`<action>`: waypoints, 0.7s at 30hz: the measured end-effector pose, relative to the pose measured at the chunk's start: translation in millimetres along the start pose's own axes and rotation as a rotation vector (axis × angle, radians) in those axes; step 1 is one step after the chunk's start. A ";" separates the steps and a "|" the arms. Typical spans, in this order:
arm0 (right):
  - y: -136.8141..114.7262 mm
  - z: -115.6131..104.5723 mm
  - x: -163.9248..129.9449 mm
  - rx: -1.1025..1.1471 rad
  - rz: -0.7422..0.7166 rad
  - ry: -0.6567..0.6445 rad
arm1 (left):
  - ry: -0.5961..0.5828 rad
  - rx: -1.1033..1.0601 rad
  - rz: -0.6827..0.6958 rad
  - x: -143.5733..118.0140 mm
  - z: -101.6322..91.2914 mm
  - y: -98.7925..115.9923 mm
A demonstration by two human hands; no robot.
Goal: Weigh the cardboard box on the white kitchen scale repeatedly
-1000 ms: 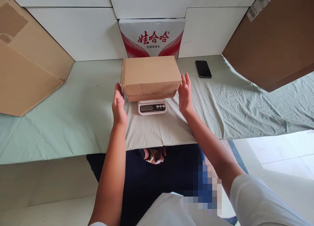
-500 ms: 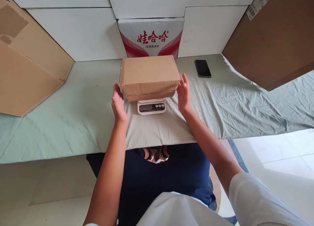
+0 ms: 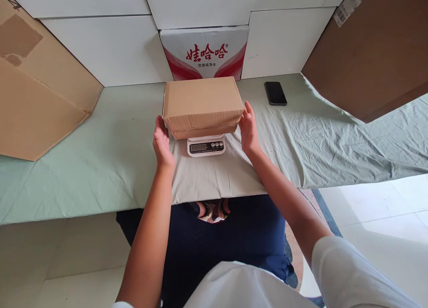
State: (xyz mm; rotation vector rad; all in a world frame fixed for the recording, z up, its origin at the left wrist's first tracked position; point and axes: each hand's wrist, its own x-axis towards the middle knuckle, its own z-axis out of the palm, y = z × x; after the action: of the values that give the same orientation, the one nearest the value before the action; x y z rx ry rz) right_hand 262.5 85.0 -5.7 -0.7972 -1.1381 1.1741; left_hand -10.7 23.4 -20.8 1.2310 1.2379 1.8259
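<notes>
Box (image 3: 202,104) of plain brown cardboard sits at the centre of the frame on a small white scale (image 3: 206,146), which stands on a table (image 3: 100,156) draped in pale green cloth. Its long axis runs left to right across the picture, with a long side face turned toward the camera and the closed top facing up. It overhangs the scale on both sides and hides most of the platform; only the front strip with the display and buttons shows, and the reading is too small to make out.

Left hand (image 3: 161,141) is at the box's lower left corner and right hand (image 3: 248,127) at its right end, both open with fingers spread flat, palms turned inward toward the box. The fingertips lie against or just beside the cardboard; whether they press on it I cannot tell.

Behind the box a white carton (image 3: 204,53) with red lettering stands against the white back wall, its lower part hidden by the box. A dark phone (image 3: 275,93) lies flat on the cloth in the upper right of centre. Large cardboard sheets lean in from the upper left (image 3: 36,85) and upper right (image 3: 374,54), each cut off by the frame edge
</notes>
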 end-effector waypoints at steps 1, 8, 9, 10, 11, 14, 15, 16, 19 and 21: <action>0.7 0.0 0.4 0.006 0.002 -0.002 | -0.001 0.001 -0.003 -0.3 0.1 0.6; -0.4 3.4 -2.3 -0.033 -0.001 -0.047 | -0.053 -0.009 -0.015 -1.8 2.9 3.9; -1.8 4.7 -3.6 -0.036 0.002 -0.057 | -0.058 -0.008 -0.024 -2.1 3.4 3.6; -3.4 6.2 -4.9 -0.039 0.000 -0.070 | -0.064 -0.010 -0.034 -2.4 4.0 3.0; -5.0 8.1 -6.3 -0.044 -0.009 -0.084 | -0.070 -0.012 -0.044 -2.7 4.5 2.3; -8.2 14.0 -9.7 -0.082 -0.057 -0.113 | -0.080 -0.010 -0.046 -3.7 6.3 0.6; -8.4 15.6 -10.3 -0.094 -0.065 -0.119 | -0.080 -0.013 -0.044 -4.0 6.9 0.6; -8.0 16.9 -10.6 -0.103 -0.067 -0.123 | -0.079 -0.021 -0.045 -4.4 7.5 1.0; -5.4 18.6 -10.5 -0.126 -0.058 -0.126 | -0.081 -0.071 -0.059 -5.8 9.6 3.9; -3.9 19.0 -11.2 -0.146 -0.056 -0.129 | -0.079 -0.094 -0.064 -6.9 11.0 6.2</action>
State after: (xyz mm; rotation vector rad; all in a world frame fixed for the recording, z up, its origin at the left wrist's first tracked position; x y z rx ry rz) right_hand 245.5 71.8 0.3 -0.8032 -1.3567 1.1178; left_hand 2.2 19.2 -16.1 1.1863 1.1230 1.7524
